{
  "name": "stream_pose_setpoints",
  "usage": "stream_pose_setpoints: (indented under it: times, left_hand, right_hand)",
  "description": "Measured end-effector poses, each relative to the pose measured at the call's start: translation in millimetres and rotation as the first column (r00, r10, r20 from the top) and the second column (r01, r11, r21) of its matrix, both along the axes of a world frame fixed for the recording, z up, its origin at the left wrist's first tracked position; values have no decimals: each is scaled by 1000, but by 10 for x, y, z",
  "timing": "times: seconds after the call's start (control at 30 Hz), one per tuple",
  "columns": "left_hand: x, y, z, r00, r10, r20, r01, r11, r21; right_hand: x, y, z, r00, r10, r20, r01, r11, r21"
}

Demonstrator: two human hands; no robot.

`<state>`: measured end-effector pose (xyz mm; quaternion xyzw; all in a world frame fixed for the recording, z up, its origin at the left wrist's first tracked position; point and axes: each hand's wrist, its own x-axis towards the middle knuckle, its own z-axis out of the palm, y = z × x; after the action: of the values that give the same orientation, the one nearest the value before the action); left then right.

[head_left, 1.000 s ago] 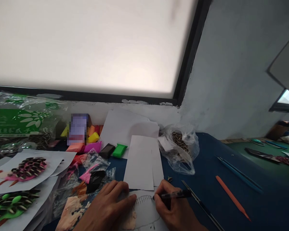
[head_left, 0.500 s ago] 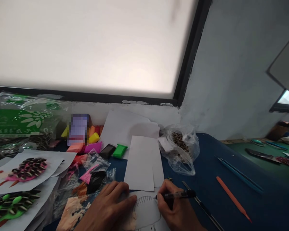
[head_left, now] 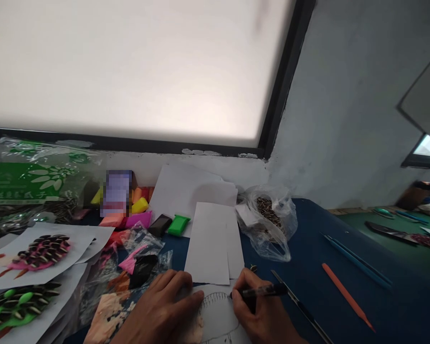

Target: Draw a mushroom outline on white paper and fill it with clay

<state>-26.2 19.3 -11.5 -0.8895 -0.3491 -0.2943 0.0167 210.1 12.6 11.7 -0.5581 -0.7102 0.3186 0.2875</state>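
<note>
A black pen [head_left: 267,290] is pinched in my right hand [head_left: 261,313], its tip on a white sheet [head_left: 219,317]. The sheet carries a line drawing of a rounded body with short strokes along its upper edge. My left hand [head_left: 166,303] lies on the sheet's left side with fingers stretched out, holding nothing. Under and beside that hand is a peach-coloured piece of clay [head_left: 105,317] with dark specks. Just beyond the drawing are blank white papers [head_left: 208,243]. The lower part of the drawing is cut off by the frame.
Seed-covered hedgehog pictures [head_left: 45,253] are stacked at left, near clay packets [head_left: 179,224] and a seed bag [head_left: 28,177]. An open plastic bag of seeds [head_left: 270,215] stands behind the papers. Tweezers [head_left: 356,260], an orange tool [head_left: 347,296] and a metal tool [head_left: 303,308] lie at right.
My right hand and the pen have shifted slightly left along the top edge of the drawing. My left hand stays where it was.
</note>
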Motion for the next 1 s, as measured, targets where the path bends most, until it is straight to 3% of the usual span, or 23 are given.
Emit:
stream_pose_setpoints:
  times: [0.57,0.73,1.0]
  left_hand:
    - [-7,-4,6,1000,-7,5,8,1000,-26]
    - [-7,-15,55,998,-20,60,26,996,-88]
    - [-7,-12,82,995,-25,92,37,990,-137]
  right_hand:
    - [-4,-5,0,1000,-8,-14,8,1000,21]
    - [-5,-9,5,998,-7,-59,7,1000,-5]
    - [37,13,-101,989,-43,-144,56,995,86]
